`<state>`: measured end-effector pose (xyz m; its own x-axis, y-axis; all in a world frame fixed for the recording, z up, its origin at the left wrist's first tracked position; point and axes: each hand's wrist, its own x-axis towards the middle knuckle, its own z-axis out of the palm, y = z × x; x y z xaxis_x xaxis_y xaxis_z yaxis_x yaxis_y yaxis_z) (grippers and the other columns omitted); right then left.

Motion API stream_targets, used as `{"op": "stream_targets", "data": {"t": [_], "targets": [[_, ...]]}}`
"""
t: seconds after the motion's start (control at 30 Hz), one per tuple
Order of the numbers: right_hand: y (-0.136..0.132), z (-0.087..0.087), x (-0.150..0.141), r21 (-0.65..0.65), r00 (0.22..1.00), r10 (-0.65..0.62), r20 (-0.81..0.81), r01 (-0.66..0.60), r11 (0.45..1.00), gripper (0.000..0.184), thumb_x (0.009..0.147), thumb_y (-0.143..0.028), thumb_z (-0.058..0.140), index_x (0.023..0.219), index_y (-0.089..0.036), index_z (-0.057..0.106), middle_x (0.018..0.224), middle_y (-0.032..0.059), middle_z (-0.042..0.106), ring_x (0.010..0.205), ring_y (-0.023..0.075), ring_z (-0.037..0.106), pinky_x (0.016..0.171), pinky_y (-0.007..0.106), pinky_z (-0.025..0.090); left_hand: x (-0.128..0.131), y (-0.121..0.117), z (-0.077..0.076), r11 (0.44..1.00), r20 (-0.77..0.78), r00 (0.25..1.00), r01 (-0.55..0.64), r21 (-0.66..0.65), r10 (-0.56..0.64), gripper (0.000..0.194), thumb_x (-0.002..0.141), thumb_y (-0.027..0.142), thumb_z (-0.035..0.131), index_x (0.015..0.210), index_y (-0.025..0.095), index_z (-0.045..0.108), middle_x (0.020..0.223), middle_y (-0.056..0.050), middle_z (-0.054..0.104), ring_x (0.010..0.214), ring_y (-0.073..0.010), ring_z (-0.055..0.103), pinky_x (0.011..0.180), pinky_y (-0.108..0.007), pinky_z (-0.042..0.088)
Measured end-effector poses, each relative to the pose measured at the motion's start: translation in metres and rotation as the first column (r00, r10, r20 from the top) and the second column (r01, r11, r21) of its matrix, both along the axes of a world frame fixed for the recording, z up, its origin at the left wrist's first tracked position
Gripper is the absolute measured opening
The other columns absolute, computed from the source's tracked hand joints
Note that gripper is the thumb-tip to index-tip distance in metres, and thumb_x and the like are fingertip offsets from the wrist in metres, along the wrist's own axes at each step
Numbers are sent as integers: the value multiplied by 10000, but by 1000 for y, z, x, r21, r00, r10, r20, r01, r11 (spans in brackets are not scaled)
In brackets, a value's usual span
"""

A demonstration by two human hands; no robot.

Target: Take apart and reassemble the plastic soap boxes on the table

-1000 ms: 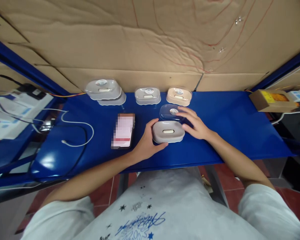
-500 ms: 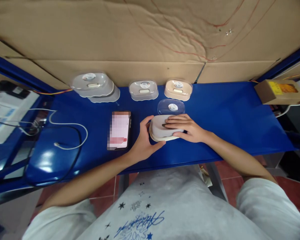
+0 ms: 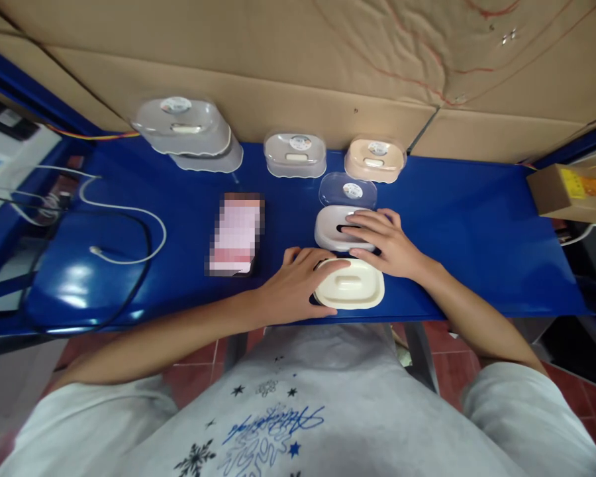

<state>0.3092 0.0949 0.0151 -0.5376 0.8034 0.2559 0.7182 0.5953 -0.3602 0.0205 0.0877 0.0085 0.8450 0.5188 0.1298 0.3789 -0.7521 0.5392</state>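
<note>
A cream oval base (image 3: 372, 301) with a raised bar in its middle lies near the front edge of the blue table. My left hand (image 3: 300, 285) grips its left side, fingers over the far rim and thumb at the near rim. Just behind it rests a light grey oval cover (image 3: 326, 232) with a dark slot. My right hand (image 3: 390, 244) holds this cover from the right, its fingertips across the top by the slot. Beyond the cover lies a clear plastic lid (image 3: 335, 189) with a round sticker.
Along the back stand a grey lidded box (image 3: 295, 159), a peach lidded box (image 3: 372, 161) and stacked grey boxes (image 3: 183, 126). A phone (image 3: 236, 232) lies left of my hands. Cables (image 3: 153, 222) trail at the left; a cardboard box (image 3: 551, 192) sits at the far right.
My right hand has lifted the grey cover off the cream base and moved it back to the table beside the clear lid. My left hand has come nearer the table's front edge with the base.
</note>
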Motion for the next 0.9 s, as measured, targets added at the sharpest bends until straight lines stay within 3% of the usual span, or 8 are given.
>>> {"op": "stream_targets", "data": {"t": [0.1,0.2,0.33,0.43,0.57,0.73,0.9], "targets": [[-3,-2,-4,-6,996,-4,85,4,1000,464,1097,-505,520,1500,-293,605,1604,110,587,1526,347,487,1263,610,209,-1,0,0,976,-78,996,51,209,-36,779,803,637,865,1400,222,585,1436,-177,627,1245,-376,582,1031,-530,380],[-7,3,-1,63,997,11,73,-16,998,511,1115,-510,462,1583,-313,510,1647,105,539,1555,358,447,1275,640,165,-3,1,1,952,-90,995,59,302,-33,752,822,734,794,1327,199,638,1499,-207,590,1265,-389,565,1042,-531,372],[-17,18,3,138,984,173,-49,-165,977,536,1092,-509,528,1594,-325,495,1401,79,729,1313,295,657,1152,519,419,-4,5,2,973,88,996,4,229,-24,831,806,871,679,1373,267,621,1585,-181,517,1322,-405,538,1070,-554,370],[-24,24,-1,147,971,228,-66,-217,965,497,1059,-440,623,1541,-332,559,1210,45,791,1140,265,712,1000,453,511,-4,7,4,987,204,977,-95,127,68,770,861,732,732,1496,345,535,1608,-136,486,1385,-406,502,1128,-573,338],[-19,17,-5,135,991,120,67,-128,983,387,1074,-383,605,1451,-306,644,1252,59,787,1183,281,695,1032,476,469,-3,7,2,992,271,960,-94,84,68,835,830,676,801,1543,374,490,1642,-137,441,1457,-427,452,1204,-632,274],[-9,7,-1,172,997,37,68,-48,984,309,1091,-341,575,1371,-292,698,1229,42,802,1118,262,712,999,470,453,0,2,-7,981,176,979,74,181,-106,904,813,634,849,1583,400,438,1740,-157,329,1583,-445,338,1280,-699,116],[-21,23,1,246,996,79,-52,-64,967,349,1044,-295,627,1384,-350,683,1084,-1,816,921,232,724,953,475,489,1,0,-11,971,176,983,0,241,-44,891,858,471,843,1616,419,378,1785,-141,258,1632,-436,276,1288,-730,40]]}}
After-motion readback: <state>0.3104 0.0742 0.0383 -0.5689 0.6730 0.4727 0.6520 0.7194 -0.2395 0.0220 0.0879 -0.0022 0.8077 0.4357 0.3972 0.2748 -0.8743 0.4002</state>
